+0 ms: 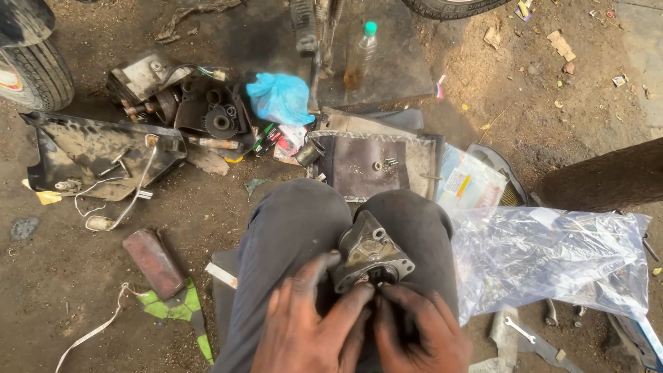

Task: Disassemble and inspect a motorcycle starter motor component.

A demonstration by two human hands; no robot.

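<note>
A grey metal engine part point(366, 250) with bolt holes rests on my knees, which are covered by dark grey trousers point(290, 235). My left hand point(311, 324) grips its lower left side, thumb and fingers pressed against the casting. Beside it, my right hand point(418, 331) pinches at the round opening on the part's underside; what is between those fingertips is hidden. Both hands are smeared with black grease.
On the dirt ahead lie a dark cloth mat point(366, 166) with small bolts, a gear housing point(214, 117), a black body panel point(97, 152), a blue bag point(280, 97) and a plastic bottle point(360, 55). A clear plastic sheet point(552, 255) and a spanner point(519, 330) lie right; a tyre point(38, 72) stands far left.
</note>
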